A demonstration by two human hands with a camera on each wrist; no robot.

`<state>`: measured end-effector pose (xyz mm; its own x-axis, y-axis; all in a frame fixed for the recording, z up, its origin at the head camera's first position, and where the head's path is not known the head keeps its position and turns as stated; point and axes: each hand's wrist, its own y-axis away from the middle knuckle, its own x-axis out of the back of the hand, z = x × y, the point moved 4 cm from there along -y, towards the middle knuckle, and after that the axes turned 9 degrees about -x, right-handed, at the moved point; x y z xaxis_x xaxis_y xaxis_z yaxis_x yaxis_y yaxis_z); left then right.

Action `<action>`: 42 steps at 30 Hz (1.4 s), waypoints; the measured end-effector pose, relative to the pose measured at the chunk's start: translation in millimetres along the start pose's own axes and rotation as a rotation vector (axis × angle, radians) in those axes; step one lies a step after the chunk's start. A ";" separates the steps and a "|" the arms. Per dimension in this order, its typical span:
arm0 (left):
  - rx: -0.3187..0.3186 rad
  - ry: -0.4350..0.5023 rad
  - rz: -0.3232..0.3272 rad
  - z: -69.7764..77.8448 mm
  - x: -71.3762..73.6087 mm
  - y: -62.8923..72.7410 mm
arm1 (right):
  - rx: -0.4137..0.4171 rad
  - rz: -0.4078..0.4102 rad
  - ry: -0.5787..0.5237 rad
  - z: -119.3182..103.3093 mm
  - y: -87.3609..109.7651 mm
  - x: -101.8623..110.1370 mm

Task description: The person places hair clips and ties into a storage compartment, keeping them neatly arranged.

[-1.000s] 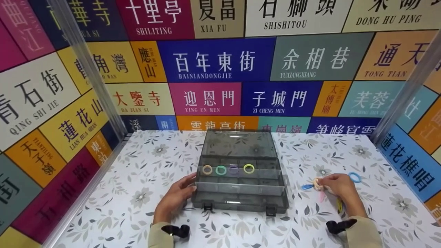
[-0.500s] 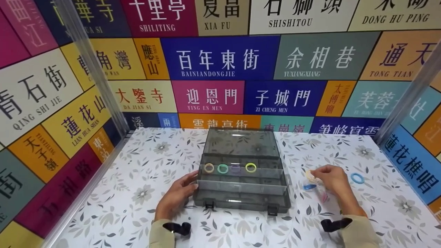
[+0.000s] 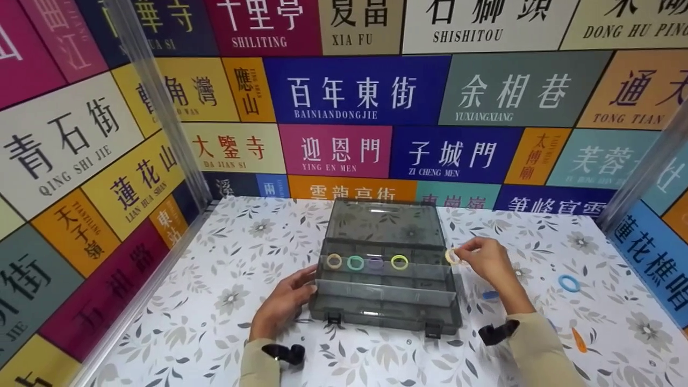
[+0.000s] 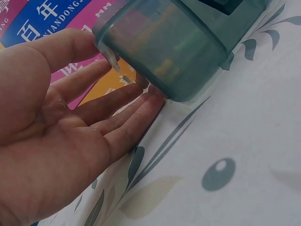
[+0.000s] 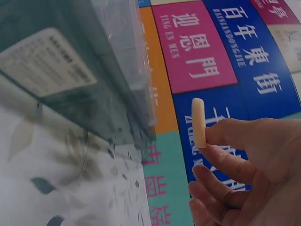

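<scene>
Right grip [image 3: 490,263] pinches a cream ring [image 5: 198,121], mid-right of frame; loose-fingered left grip [image 3: 286,300] touches the box [image 3: 384,321], lower middle.

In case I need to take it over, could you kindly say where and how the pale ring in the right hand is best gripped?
I would probably pinch the pale ring on its free left edge, coming from the side towards the box: the right hand pinches only the opposite edge, leaving that curve exposed.
</scene>
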<state>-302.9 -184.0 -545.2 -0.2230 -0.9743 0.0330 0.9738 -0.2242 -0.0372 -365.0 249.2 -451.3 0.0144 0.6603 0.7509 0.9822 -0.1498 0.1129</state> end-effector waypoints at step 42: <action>-0.015 0.013 -0.014 0.6 -1.3 0.0 | 0.140 -0.177 0.106 -56.8 -50.7 -59.3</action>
<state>-302.6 -182.8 -544.6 -0.2375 -0.9712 0.0206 0.9698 -0.2382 -0.0518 -426.2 175.9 -464.6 -0.1730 0.5849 0.7925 0.9841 0.0700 0.1632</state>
